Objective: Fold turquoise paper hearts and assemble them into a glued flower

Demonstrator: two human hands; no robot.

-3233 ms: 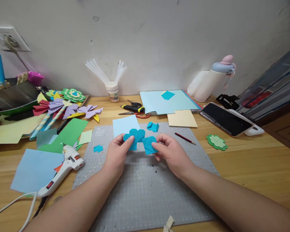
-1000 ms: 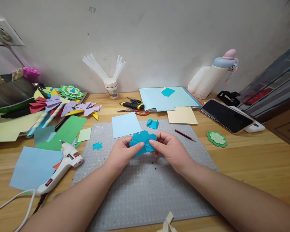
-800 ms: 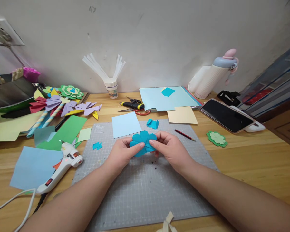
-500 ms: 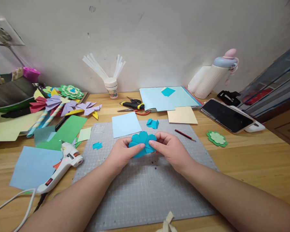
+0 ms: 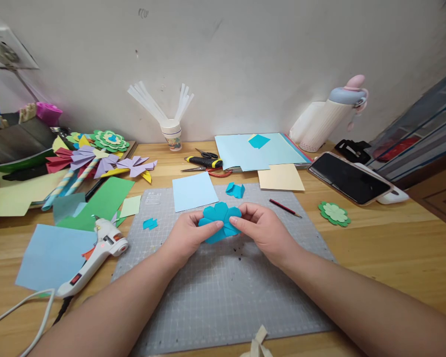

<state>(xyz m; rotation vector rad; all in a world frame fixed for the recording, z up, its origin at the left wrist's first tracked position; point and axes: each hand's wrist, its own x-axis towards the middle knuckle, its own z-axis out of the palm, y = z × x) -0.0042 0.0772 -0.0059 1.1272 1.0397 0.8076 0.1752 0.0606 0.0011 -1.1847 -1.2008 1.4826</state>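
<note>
Fingers of the left hand [image 5: 186, 237] and right hand [image 5: 263, 233] are pinched shut on the folded blue paper flower [image 5: 219, 220], thumbs on top, held just above the grey cutting mat [image 5: 223, 292]

A home craft desk — cutting mat [image 5: 223, 292], glue gun [image 5: 96, 255], scissors [image 5: 204, 162], coloured paper sheets [image 5: 104, 201] strewn about.

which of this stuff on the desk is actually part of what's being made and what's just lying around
In hand:
- blue paper flower, pinched between left hand and right hand
- cutting mat under it
- folded blue piece, same paper, likely a spare part

Lying about:
- glue gun
- scissors
- pencil
- phone
- green paper flower
</note>
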